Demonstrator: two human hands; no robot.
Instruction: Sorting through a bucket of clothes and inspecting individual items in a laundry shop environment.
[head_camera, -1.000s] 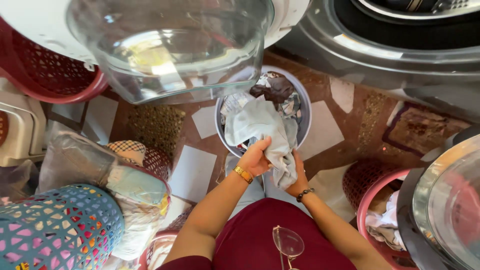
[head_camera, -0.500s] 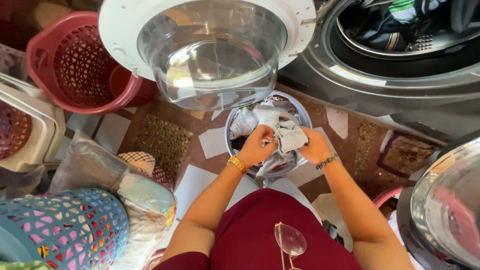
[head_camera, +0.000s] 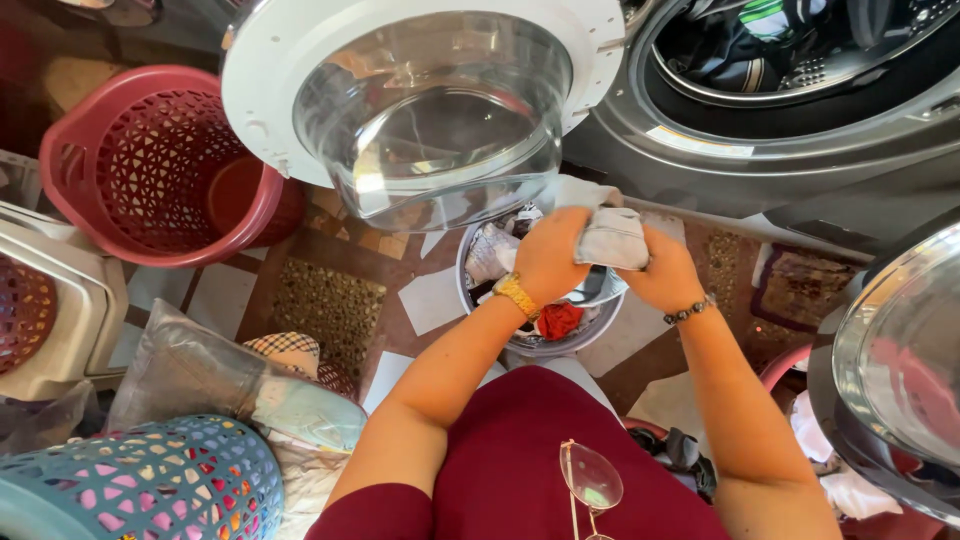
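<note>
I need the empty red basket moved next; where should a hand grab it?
Grip the red basket by its thick rolled rim on the near right edge, coming from above. It stands upright and open-topped, and that edge is nearest the left hand; a grey case crowds its left side.

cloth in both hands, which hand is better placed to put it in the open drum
Right, probably. The right hand grips the cloth on the side nearer the drum. The left hand sits under the open door.
</note>
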